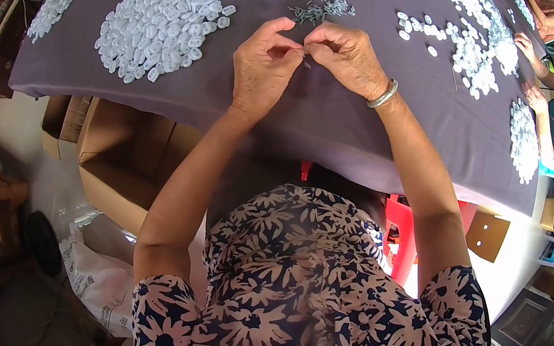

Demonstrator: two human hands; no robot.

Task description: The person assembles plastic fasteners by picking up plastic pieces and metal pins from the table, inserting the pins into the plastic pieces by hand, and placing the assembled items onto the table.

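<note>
My left hand (pixel 262 70) and my right hand (pixel 350 56) meet above the near part of the table, fingertips almost touching. Thumb and forefinger are pinched on each, around something too small to make out. A silvery bracelet (pixel 383 94) circles my right wrist. Just beyond my fingers lies a loose heap of small grey screw-like pieces (pixel 322 9). To the left of them is a big pile of small white oval plastic pieces (pixel 162 24). More white pieces (pixel 472 61) are scattered to the right of my right hand.
A dark purple-grey cloth (pixel 423 117) covers the table. An open cardboard box (pixel 120 167) stands below its left edge, near a white sack (pixel 96 279). A red stool (pixel 399 233) is under the near edge. At the right edge, another person's hands (pixel 535 96) are beside white pieces.
</note>
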